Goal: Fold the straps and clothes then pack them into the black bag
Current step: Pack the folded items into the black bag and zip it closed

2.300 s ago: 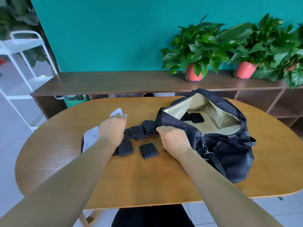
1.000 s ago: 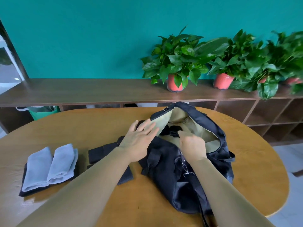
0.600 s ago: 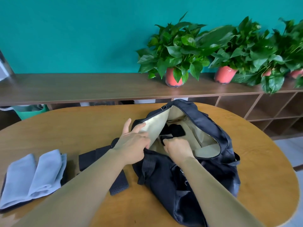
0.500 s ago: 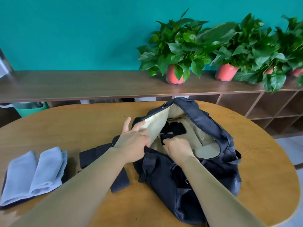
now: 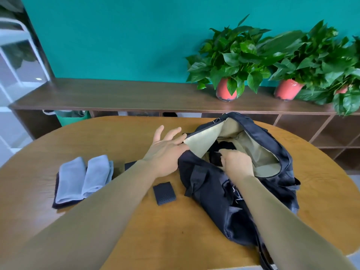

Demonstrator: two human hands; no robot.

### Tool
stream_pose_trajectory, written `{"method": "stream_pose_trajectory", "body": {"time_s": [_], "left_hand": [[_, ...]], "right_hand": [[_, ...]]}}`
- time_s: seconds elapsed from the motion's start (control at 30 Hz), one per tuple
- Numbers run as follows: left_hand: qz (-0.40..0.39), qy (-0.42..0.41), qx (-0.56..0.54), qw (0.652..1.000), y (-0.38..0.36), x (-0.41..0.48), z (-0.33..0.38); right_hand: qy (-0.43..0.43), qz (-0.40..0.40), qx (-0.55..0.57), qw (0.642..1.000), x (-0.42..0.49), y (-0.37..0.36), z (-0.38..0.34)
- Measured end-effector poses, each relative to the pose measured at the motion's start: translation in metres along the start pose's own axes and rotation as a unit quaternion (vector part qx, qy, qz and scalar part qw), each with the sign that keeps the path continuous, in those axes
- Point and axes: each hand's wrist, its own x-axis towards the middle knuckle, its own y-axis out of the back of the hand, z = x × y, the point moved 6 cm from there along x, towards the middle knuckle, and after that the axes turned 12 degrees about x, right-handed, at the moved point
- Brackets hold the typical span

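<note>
The black bag [image 5: 214, 193] lies open on the wooden table [image 5: 136, 234], showing its beige lining. My right hand [image 5: 236, 162] is at the bag's mouth with curled fingers on a folded black strap [image 5: 215, 158]; more black straps [image 5: 226, 145] lie deeper inside. My left hand [image 5: 165, 151] has straight, spread fingers against the bag's left rim, holding the lining flap back. One folded black strap [image 5: 164, 193] lies on the table beside the bag; another strap [image 5: 130, 165] peeks out behind my left forearm. Folded light-blue clothes [image 5: 83, 177] rest on a dark cloth at the left.
A long dark wooden shelf unit [image 5: 120, 96] runs behind the table, with potted plants [image 5: 229, 61] in red pots at its right. A green bin [image 5: 72, 115] stands under it. A white rack [image 5: 13, 55] is at the far left.
My left hand has opened, its fingers spreading off the bag's rim. My right hand has stayed at the bag's mouth on the strap. The view has shifted left.
</note>
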Motion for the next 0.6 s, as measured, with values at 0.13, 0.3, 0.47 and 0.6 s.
{"method": "stream_pose_trajectory", "body": {"time_s": [0.13, 0.3, 0.47, 0.6], "left_hand": [[-0.023, 0.043, 0.007, 0.999, -0.004, -0.033, -0.029], [-0.081, 0.088, 0.024, 0.993, -0.025, -0.08, -0.063], [-0.107, 0.108, 0.026, 0.988, -0.038, -0.115, -0.077], [-0.109, 0.112, 0.028, 0.987, -0.041, -0.128, -0.08]], "right_hand": [[0.081, 0.09, 0.062, 0.991, -0.011, 0.026, -0.035], [0.21, 0.105, 0.091, 0.968, -0.042, 0.026, -0.122], [0.263, -0.16, 0.052, 0.95, -0.08, -0.038, -0.171], [0.187, -0.255, 0.006, 0.949, -0.082, -0.063, -0.171]]}}
